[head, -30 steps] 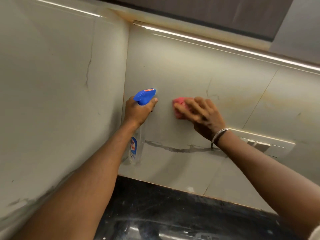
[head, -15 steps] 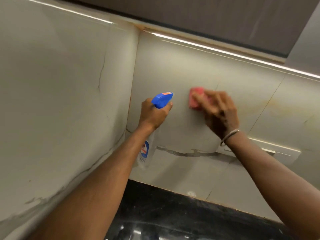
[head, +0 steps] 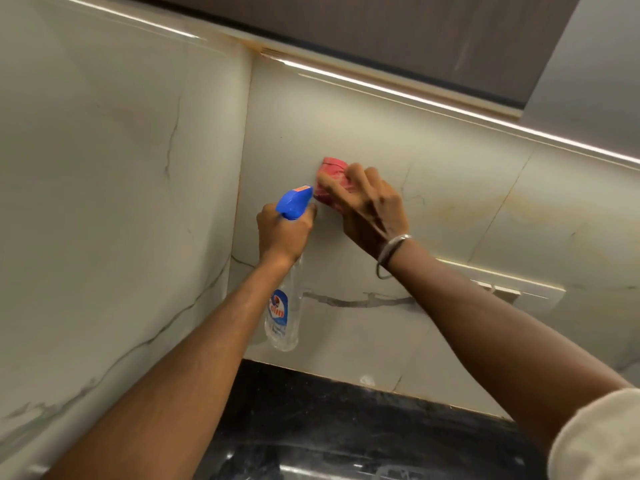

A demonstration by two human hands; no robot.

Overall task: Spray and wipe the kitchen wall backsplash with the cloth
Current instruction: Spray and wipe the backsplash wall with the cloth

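Change, cloth: over the last second your right grip (head: 372,211) has carried the pink cloth (head: 330,180) up the backsplash (head: 450,161) and towards the corner. It was well clear of the spray bottle's blue head; it now sits just beside it.
Change, fingers: they lay flat and straight over the cloth a second ago. They are now bent over it, bunching it against the wall.
Change, bottle: no real shift. Your left grip (head: 282,233) has stayed wrapped round the neck of the spray bottle (head: 282,317), nozzle pointing at the wall.
Meaning for the task: judged as mid-wipe, working the panel next to the corner. No fresh spray shows on the surface.
Cloth position: pressed to the backsplash, above the dark vein (head: 360,301), near the corner seam.
Left to do: the yellowish stain (head: 502,206) to the right looks untouched, as does the area round the switch plate (head: 519,289).
Container, bottle: clear body with a blue label, hanging below your left grip, held off the black table (head: 346,427).
Contents: the fill level cannot be made out through the clear plastic.
Risk: the cloth crowds the nozzle; a squeeze now would likely wet the cloth and your fingers, not the wall.
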